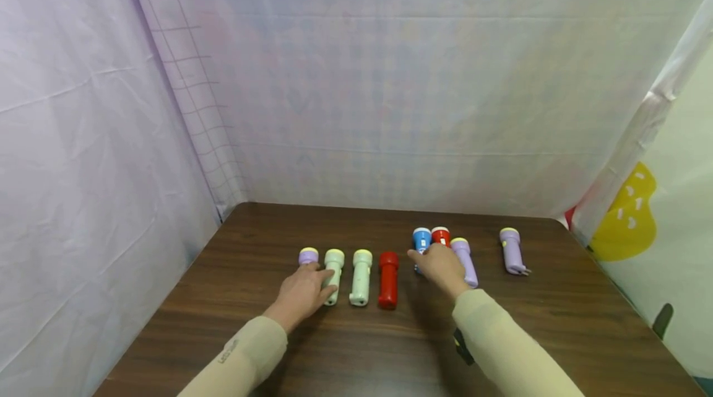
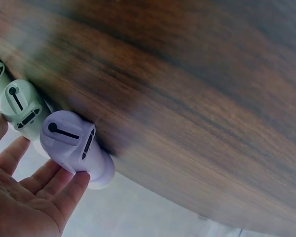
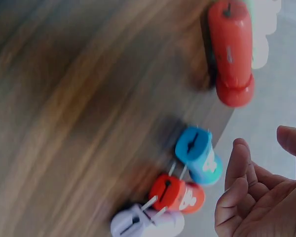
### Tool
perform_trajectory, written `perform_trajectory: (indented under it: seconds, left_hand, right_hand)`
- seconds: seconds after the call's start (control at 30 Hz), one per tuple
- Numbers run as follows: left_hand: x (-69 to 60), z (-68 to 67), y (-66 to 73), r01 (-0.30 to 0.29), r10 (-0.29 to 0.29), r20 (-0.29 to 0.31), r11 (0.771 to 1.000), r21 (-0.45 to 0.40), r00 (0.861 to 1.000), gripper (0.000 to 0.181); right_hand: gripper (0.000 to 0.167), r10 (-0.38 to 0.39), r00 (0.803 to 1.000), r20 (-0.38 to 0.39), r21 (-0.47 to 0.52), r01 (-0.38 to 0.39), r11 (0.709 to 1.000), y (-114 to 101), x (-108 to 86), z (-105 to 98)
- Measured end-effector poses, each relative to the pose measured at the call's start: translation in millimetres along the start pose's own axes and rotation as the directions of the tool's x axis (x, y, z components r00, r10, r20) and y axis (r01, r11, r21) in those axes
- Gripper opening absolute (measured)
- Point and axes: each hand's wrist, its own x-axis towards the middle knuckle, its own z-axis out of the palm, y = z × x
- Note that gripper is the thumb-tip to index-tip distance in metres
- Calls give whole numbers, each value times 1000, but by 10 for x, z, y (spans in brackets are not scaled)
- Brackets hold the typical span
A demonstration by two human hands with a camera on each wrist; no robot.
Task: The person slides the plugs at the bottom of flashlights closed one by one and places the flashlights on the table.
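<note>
My left hand (image 1: 301, 295) lies over a lavender flashlight (image 1: 308, 256) at the row's left end. In the left wrist view its fairly straight fingers touch that lavender flashlight (image 2: 69, 138), and others reach the pale green flashlight (image 2: 22, 106) beside it. Over a blue flashlight (image 1: 421, 239) and a red one with a white rim (image 1: 440, 236) hovers my right hand (image 1: 442, 267). The right wrist view shows this hand (image 3: 266, 192) with loosely bent fingers, apart from the blue flashlight (image 3: 200, 155) and holding nothing. A lavender flashlight (image 1: 465, 261) lies slanted beside the white-rimmed red one.
Between the hands lie another pale green flashlight (image 1: 361, 276) and an all-red flashlight (image 1: 388, 279). One more lavender flashlight (image 1: 511, 251), metal prongs out, lies apart at the right. The dark wooden table (image 1: 356, 347) ends at a hanging cloth (image 1: 390, 106) behind.
</note>
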Motion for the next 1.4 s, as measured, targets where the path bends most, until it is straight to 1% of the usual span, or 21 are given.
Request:
perform_trajectory:
  seconds: [0.27, 0.4, 0.53, 0.73, 0.97, 1.07, 1.2, 1.4]
  left_hand:
    - [-16, -43, 8, -30, 30, -28, 999, -28, 999, 34]
    - [-25, -45, 11, -25, 24, -19, 999, -34, 1000, 34]
    - [-29, -52, 3, -22, 21, -15, 999, -35, 1000, 35]
    - [-41, -45, -15, -24, 23, -18, 999, -33, 1000, 35]
    - [-41, -51, -11, -24, 24, -14, 999, -42, 1000, 36]
    - [-41, -50, -11, -22, 21, -18, 999, -41, 1000, 36]
    - [-40, -51, -6, -25, 24, -21, 999, -37, 999, 36]
    - [-37, -55, 9, -36, 34, -35, 999, -34, 999, 35]
  right_hand:
    - [47, 89, 996, -1, -17, -89, 996, 112, 108, -213]
    - [49, 109, 994, -18, -43, -109, 993, 176, 166, -260]
    - [51, 114, 993, -29, -60, -115, 992, 208, 227, -264]
    - [51, 117, 993, -22, -75, -118, 990, 226, 324, -207]
    - [54, 145, 989, 11, -97, -143, 985, 234, 397, -110]
    - [50, 109, 994, 8, -106, -107, 989, 225, 412, -51]
    - [44, 50, 999, -21, -108, -52, 993, 199, 422, 41]
    - [49, 52, 998, -31, -134, -56, 989, 167, 430, 159]
